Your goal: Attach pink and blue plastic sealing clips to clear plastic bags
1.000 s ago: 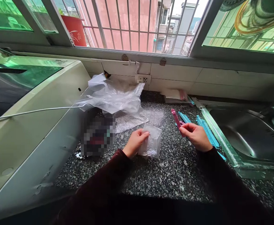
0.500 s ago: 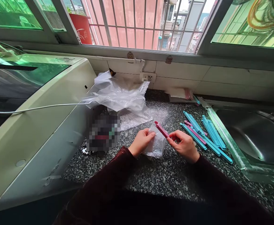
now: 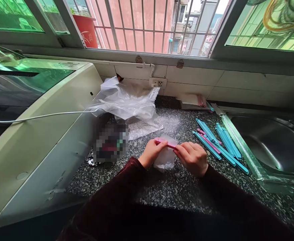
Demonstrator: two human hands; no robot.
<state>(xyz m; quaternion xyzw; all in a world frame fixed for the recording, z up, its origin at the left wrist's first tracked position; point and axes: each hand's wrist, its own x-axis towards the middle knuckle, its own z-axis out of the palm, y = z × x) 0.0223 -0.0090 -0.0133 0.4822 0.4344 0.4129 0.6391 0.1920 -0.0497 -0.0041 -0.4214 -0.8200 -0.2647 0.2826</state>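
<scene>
A pink bag sealing clip [image 3: 171,146] lies across the upper part of a small clear plastic bag [image 3: 165,161]. My left hand [image 3: 150,152] pinches the clip's left end, thumb on top, together with the bag. The clip's right end is between the thumb and curled fingers of my right hand [image 3: 192,156]. A strip of the bag's plastic stands out beyond the clip. The fingers hide both clip ends, so I cannot see whether it is fastened. To the right lie several blue clips [image 3: 228,142] and pink clips [image 3: 209,140].
A crumpled clear plastic bag [image 3: 127,100] lies at the back, by white powder [image 3: 170,120] on the speckled counter [image 3: 177,197]. Flat bags [image 3: 192,99] rest against the wall. A steel sink [image 3: 262,144] borders the right, a white appliance [image 3: 61,110] the left. A blurred-out item [image 3: 110,142] sits beside it.
The pink clip has gone from slanting beside the bag's top to lying nearly level across it. My right hand has moved left, and my left hand now grips the clip's other end.
</scene>
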